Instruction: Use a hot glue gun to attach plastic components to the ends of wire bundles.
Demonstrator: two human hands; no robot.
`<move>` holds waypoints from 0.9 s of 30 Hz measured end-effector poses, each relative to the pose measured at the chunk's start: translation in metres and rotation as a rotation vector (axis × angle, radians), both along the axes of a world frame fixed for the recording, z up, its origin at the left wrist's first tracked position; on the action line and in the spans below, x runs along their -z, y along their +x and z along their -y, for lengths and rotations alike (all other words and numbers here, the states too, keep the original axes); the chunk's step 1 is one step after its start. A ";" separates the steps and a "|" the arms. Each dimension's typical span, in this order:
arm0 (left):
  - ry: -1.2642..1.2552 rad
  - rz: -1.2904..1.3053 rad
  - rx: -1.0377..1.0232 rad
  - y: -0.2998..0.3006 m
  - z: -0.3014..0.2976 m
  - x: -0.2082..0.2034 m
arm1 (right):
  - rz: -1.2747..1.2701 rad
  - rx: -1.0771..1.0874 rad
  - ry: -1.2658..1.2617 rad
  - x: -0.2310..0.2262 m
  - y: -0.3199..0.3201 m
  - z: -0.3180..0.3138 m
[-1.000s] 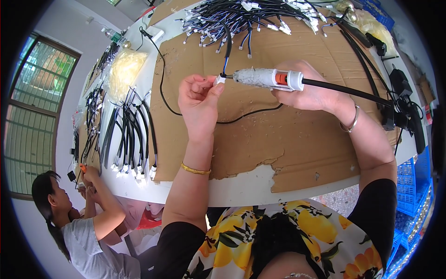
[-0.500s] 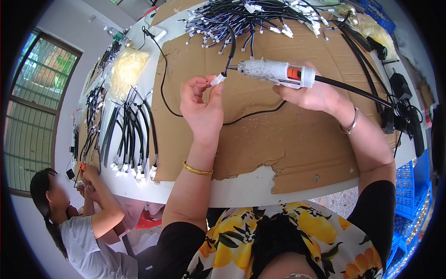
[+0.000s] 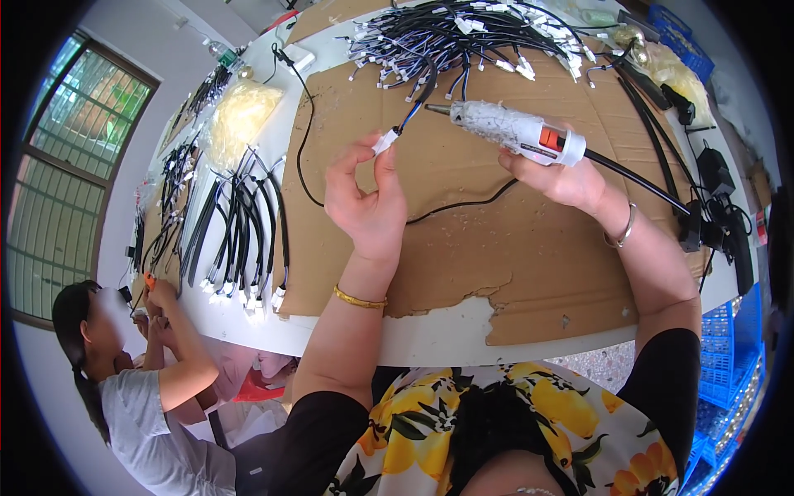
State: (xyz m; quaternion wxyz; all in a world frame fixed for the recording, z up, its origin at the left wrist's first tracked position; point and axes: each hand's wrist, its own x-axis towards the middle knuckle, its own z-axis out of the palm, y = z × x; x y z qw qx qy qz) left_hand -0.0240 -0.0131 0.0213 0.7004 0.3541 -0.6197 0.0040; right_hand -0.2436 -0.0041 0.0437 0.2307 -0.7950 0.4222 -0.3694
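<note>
Between the thumb and fingertips of my left hand (image 3: pixel 368 186) is a white plug connector (image 3: pixel 385 141) on the end of a black-sleeved cable (image 3: pixel 424 89). Blue and black wires show where they enter the connector. My right hand (image 3: pixel 556 175) is wrapped round a white, glue-smeared hot glue gun (image 3: pixel 504 128) with an orange-red part inside. The gun's metal nozzle points left and stands a little apart from the cable and connector. A black power cord (image 3: pixel 633 169) runs from the back of the gun to the right.
A large heap of cables (image 3: pixel 463 41) with white connectors lies at the far side of the cardboard (image 3: pixel 463 256). More cables (image 3: pixel 236 240) and a bag of yellowish sticks (image 3: pixel 240 120) lie left. Black adapters (image 3: pixel 715 178) sit at right. A co-worker (image 3: pixel 157 397) sits at lower left.
The glue gun has drawn back to the right, its nozzle leaving the connector's wire end. My left hand keeps its pinch on the connector. The whole view has shifted slightly.
</note>
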 end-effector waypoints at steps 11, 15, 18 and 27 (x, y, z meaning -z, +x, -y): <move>0.052 -0.119 0.092 -0.003 -0.008 -0.006 | -0.220 -0.177 -0.523 0.012 -0.003 -0.001; 0.005 -0.100 0.130 -0.002 -0.008 -0.003 | -0.246 -0.199 -0.125 0.001 -0.002 -0.004; -0.081 -0.021 0.109 -0.002 -0.006 -0.002 | -0.222 -0.237 -0.380 0.006 -0.002 -0.003; -0.224 0.149 0.007 -0.001 -0.003 -0.005 | -0.157 -0.165 -0.170 0.003 0.002 -0.010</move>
